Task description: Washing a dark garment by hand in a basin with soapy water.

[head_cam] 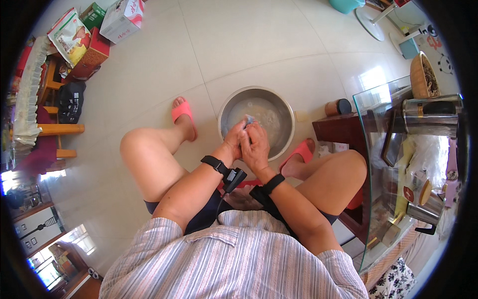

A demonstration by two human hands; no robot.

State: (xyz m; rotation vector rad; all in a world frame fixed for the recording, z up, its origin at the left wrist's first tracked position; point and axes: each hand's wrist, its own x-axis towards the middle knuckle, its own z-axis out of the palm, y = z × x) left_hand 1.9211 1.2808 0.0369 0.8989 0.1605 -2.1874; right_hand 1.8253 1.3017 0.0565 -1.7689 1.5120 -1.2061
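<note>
A round stainless steel basin (287, 112) stands on the floor between my feet, with cloudy water (274, 112) in it. Over its near left part my left hand (235, 140) and my right hand (255, 144) are pressed together around a wet bluish-grey cloth (249, 119). Only a small end of the cloth shows beyond the fingers; the rest is hidden in both hands. Each wrist wears a black strap, and a small black device (234, 179) with a cable sits at the left one.
On my right a glass-topped table (368, 179) carries a metal pot (429, 116) and a wicker basket (422, 74). A dark-lidded jar (338, 107) stands near its corner. Wooden stools (61, 129), a black bag (71, 102) and cartons (121, 22) line the left. Pink slippers (182, 110) flank the basin.
</note>
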